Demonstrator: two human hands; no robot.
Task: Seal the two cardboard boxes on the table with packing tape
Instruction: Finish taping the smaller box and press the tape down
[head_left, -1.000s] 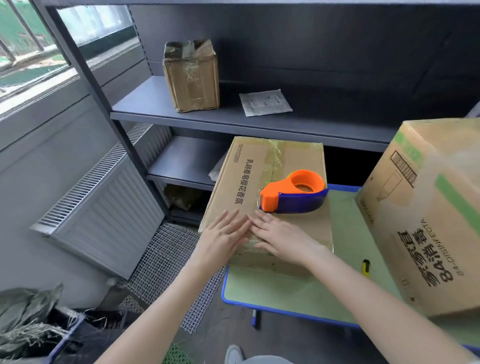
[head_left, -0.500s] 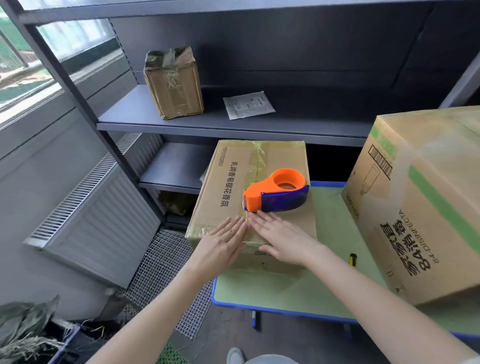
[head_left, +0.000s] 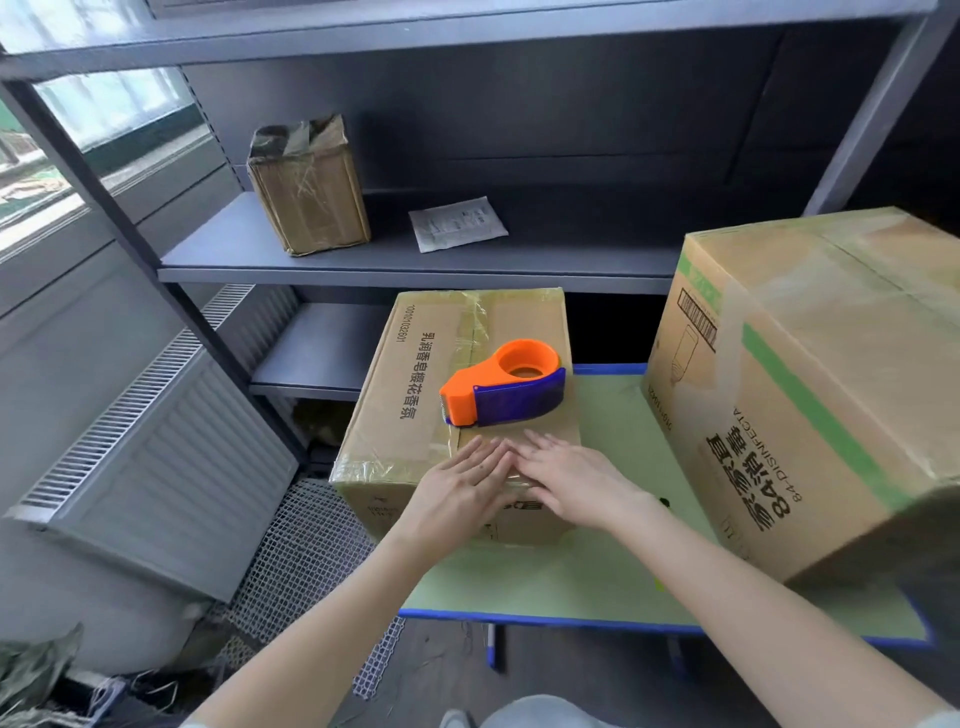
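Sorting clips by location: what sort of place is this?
Likely a storeroom or packing corner: grey metal shelving holding a taped carton, and a tape dispenser lying on a cardboard box.

tape dispenser (head_left: 503, 383) on small box (head_left: 415, 405) | large box (head_left: 810, 374) right | shelf (head_left: 415, 260) behind

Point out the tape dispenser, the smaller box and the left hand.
tape dispenser (head_left: 470, 396): head view, on its orange body.
smaller box (head_left: 397, 428): head view, on its top face.
left hand (head_left: 461, 491): head view, on the back of the hand.

On grey shelf (head_left: 234, 257): worn box (head_left: 310, 189), paper sheet (head_left: 457, 223); radiator (head_left: 171, 457) at left, wire mesh (head_left: 311, 566) on floor.
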